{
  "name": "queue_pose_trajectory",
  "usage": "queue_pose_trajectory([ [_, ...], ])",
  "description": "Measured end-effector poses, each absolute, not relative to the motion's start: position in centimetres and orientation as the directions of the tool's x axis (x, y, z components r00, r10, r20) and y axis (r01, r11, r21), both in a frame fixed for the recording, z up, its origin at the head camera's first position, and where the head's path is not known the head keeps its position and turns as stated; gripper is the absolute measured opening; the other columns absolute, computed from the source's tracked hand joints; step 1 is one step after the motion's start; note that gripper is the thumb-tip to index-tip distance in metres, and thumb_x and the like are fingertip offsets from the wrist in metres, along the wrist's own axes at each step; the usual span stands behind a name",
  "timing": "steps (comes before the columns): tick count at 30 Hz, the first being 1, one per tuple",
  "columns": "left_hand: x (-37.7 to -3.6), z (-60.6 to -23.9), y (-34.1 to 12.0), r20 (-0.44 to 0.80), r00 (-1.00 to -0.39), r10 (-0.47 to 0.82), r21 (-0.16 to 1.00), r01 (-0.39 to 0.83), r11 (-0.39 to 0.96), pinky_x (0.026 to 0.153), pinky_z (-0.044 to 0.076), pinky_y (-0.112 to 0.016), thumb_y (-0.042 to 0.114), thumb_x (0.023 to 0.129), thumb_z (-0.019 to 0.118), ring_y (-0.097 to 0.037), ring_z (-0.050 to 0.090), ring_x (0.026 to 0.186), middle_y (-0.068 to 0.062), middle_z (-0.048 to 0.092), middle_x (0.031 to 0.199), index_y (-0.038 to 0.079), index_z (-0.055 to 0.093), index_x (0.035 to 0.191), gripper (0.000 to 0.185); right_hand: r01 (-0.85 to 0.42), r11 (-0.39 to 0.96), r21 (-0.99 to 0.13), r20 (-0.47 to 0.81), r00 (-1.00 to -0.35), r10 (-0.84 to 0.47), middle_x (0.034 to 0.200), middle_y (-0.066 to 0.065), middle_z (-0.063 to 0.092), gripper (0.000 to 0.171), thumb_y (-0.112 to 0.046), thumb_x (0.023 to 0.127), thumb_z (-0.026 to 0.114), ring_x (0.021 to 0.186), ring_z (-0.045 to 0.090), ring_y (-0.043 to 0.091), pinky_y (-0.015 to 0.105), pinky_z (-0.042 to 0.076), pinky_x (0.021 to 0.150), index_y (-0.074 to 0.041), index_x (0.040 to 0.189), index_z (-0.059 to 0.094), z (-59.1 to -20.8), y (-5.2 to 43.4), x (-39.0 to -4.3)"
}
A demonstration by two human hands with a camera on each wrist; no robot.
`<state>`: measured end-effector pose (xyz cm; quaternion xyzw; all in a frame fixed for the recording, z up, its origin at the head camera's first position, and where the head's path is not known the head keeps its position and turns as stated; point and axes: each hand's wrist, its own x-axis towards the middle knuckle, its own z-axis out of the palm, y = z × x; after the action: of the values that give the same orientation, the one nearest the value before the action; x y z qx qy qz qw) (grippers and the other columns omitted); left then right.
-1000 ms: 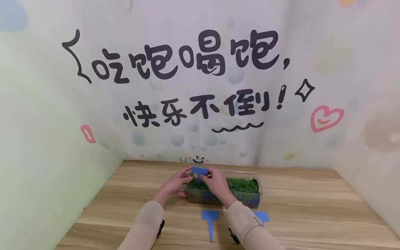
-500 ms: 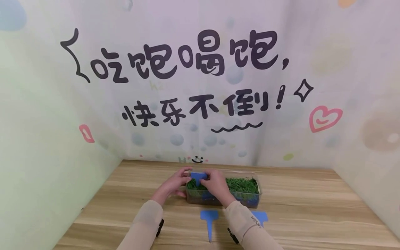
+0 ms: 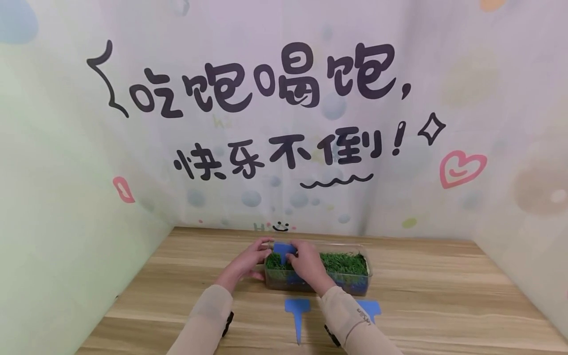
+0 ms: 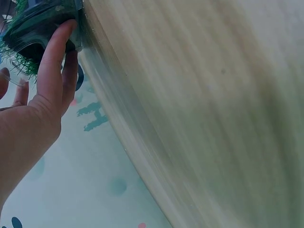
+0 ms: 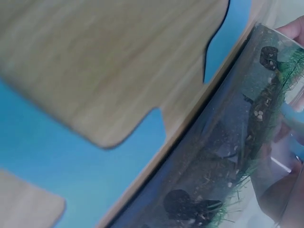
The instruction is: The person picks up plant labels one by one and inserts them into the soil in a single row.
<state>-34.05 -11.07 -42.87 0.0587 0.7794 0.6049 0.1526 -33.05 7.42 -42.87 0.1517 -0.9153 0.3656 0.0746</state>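
Note:
A clear plastic box [image 3: 317,285] of soil and green grass stands on the table. My right hand [image 3: 307,261] reaches over its near wall and pinches a blue T-shaped plant label [image 3: 280,248], upright with its stem down in the grass near the left end. My left hand [image 3: 245,261] is at the box's left end; in the left wrist view its extended fingers [image 4: 51,66] lie against the outer wall of the box [image 4: 42,31]. Through the wall in the right wrist view, brown soil [image 5: 256,118] and part of my right hand [image 5: 280,190] show.
Two more blue plant labels lie flat on the wooden table [image 3: 177,291] before the box: one label [image 3: 298,310] in the middle, another label [image 3: 372,307] partly under my right forearm. Behind the table hangs a printed cloth backdrop [image 3: 284,197].
The label has sunk lower into the grass, its head dropping with my right hand; in the last half second it barely moves. My left hand stays at the box's end.

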Motion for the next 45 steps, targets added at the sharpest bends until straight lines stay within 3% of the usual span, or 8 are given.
queue_pose_trajectory([
  [7,-34.4,-42.7,-11.1,-0.185,-0.951,0.247,0.955,-0.115,0.273,0.072,0.06,-0.057,0.016,0.109,0.038,-0.05,0.044,0.136,-0.022,0.039,0.153,0.014,0.04,0.147,0.039,-0.387,0.73,-0.563,0.279,-0.921,-0.273,0.078,0.003,0.065,0.005,-0.011,0.094,0.069,0.061,0.051,0.011,0.026,0.041,0.056,-0.011,0.099,0.067,-42.8,7.2,-32.8],
  [16,-34.6,-42.6,-10.8,-0.213,-0.949,0.234,0.951,-0.146,0.273,0.071,0.06,-0.059,0.017,0.109,0.038,-0.053,0.041,0.137,-0.021,0.036,0.154,0.014,0.041,0.146,0.037,-0.371,0.64,-0.673,0.262,-0.929,-0.263,0.097,0.012,0.071,0.015,-0.008,0.094,0.067,0.077,0.064,0.017,0.031,0.052,0.063,-0.007,0.11,0.069,-42.5,7.8,-32.8],
  [27,-34.7,-42.6,-10.9,-0.219,-0.946,0.24,0.95,-0.151,0.272,0.072,0.06,-0.058,0.017,0.109,0.038,-0.054,0.04,0.137,-0.021,0.036,0.154,0.013,0.04,0.146,0.037,-0.329,0.623,-0.709,0.231,-0.944,-0.236,0.109,0.011,0.07,0.026,-0.01,0.097,0.065,0.096,0.069,0.028,0.04,0.059,0.077,-0.01,0.123,0.067,-42.0,8.5,-32.5],
  [45,-34.5,-42.4,-10.8,-0.218,-0.949,0.228,0.943,-0.145,0.298,0.071,0.06,-0.058,0.017,0.109,0.038,-0.054,0.035,0.14,-0.021,0.031,0.157,0.014,0.04,0.146,0.037,-0.296,0.658,-0.692,0.248,-0.954,-0.169,0.111,0.006,0.07,0.031,-0.022,0.097,0.067,0.1,0.069,0.025,0.044,0.059,0.084,-0.014,0.126,0.064,-40.0,10.3,-31.0],
])
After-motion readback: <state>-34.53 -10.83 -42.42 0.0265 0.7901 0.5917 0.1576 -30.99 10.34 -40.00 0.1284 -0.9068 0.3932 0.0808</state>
